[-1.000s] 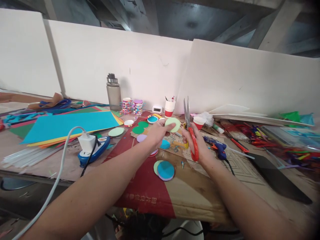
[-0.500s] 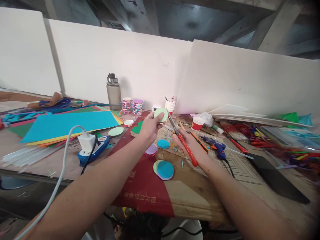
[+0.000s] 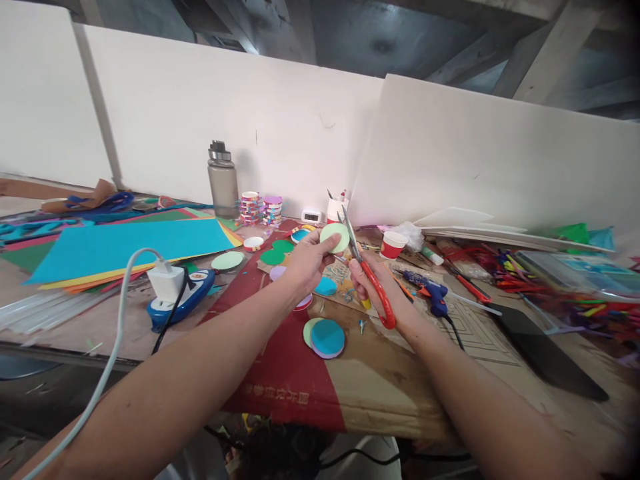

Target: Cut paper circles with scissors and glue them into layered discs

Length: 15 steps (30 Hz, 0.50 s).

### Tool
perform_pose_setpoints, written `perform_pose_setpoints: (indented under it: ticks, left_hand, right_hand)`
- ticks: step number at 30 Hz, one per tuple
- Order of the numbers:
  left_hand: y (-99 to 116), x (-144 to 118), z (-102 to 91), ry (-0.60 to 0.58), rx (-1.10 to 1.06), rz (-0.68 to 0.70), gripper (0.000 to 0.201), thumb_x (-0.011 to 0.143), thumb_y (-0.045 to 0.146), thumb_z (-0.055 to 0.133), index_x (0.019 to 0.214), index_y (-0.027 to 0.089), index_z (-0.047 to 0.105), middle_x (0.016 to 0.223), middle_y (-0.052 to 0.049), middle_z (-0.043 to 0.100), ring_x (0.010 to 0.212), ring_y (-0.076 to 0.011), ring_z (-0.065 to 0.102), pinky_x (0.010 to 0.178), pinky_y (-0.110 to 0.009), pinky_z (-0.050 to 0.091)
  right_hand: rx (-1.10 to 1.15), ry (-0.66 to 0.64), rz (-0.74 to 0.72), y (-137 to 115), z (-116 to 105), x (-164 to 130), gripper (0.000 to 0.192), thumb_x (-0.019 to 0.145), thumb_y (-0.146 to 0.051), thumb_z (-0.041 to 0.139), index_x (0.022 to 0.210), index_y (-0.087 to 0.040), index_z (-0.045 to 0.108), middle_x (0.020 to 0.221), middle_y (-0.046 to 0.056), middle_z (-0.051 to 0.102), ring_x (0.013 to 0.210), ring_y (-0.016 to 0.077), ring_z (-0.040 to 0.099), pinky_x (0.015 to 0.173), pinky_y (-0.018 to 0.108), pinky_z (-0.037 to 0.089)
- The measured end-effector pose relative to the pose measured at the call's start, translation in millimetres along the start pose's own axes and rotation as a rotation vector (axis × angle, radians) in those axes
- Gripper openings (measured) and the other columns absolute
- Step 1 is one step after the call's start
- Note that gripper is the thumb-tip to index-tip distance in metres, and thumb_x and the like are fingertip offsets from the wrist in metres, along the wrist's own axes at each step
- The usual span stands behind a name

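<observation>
Between the thumb and fingers of my left hand (image 3: 314,260) is a pale green paper disc (image 3: 334,238), held up above the cardboard (image 3: 280,353). My right hand (image 3: 377,280) grips red-handled scissors (image 3: 373,280), whose parted blades point up and away beside the disc's right edge. Whether the blades touch the disc, I cannot tell. Below the hands, a blue disc (image 3: 327,337) overlaps a pale green one on the cardboard. Another blue disc (image 3: 326,287) lies under the gap between my hands. Green discs (image 3: 277,253) lie beyond my left wrist.
Coloured sheets (image 3: 135,243), a power strip (image 3: 183,300) with a white plug and a bottle (image 3: 223,180) occupy the left. A paper cup (image 3: 393,245), glue gun (image 3: 435,297) and black tablet-like slab (image 3: 545,350) are at right. White boards (image 3: 225,113) stand behind.
The scissor blades have opened. The disc and both hands have shifted slightly right and down in view, and the small white clock behind them now shows more fully.
</observation>
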<state>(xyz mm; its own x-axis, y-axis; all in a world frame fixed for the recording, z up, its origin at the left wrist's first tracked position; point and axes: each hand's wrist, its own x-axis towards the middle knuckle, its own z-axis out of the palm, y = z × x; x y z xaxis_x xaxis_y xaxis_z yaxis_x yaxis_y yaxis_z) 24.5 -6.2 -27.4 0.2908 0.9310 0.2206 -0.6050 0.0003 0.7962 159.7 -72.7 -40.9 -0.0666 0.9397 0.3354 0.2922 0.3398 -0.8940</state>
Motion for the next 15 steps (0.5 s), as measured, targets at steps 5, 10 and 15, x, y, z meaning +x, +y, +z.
perform_pose_setpoints:
  ticks: [5,10,15]
  left_hand:
    - [-1.0,-1.7,1.4,-0.014,0.026,0.003,0.029,0.063,0.025,0.084,0.082,0.014,0.065,0.077,-0.001,0.065,0.062,-0.0074,0.056,0.055,-0.021,0.037]
    - [-1.4,-0.9,0.6,-0.029,0.051,0.007,0.033,0.06,0.027,0.086,0.081,0.014,0.065,0.076,0.0,0.065,0.06,-0.0074,0.055,0.055,-0.021,0.037]
    - [-0.5,0.2,-0.3,-0.03,0.052,0.001,0.036,0.057,0.027,0.087,0.083,0.014,0.066,0.079,-0.002,0.067,0.062,-0.0081,0.057,0.057,-0.021,0.04]
  right_hand:
    - [0.002,-0.001,-0.031,-0.3,-0.3,0.2,0.04,0.084,-0.062,0.055,0.086,-0.022,0.048,0.065,-0.004,0.042,0.054,0.0115,0.04,0.046,0.026,0.035]
    - [-0.053,0.023,-0.005,0.1,-1.4,1.6,0.041,0.082,-0.063,0.056,0.089,-0.023,0.05,0.064,-0.004,0.041,0.053,0.0114,0.037,0.047,0.026,0.035]
    - [-0.103,0.05,-0.002,-0.5,-2.8,0.9,0.038,0.081,-0.06,0.059,0.086,-0.023,0.05,0.065,-0.004,0.041,0.053,0.0105,0.036,0.047,0.025,0.033]
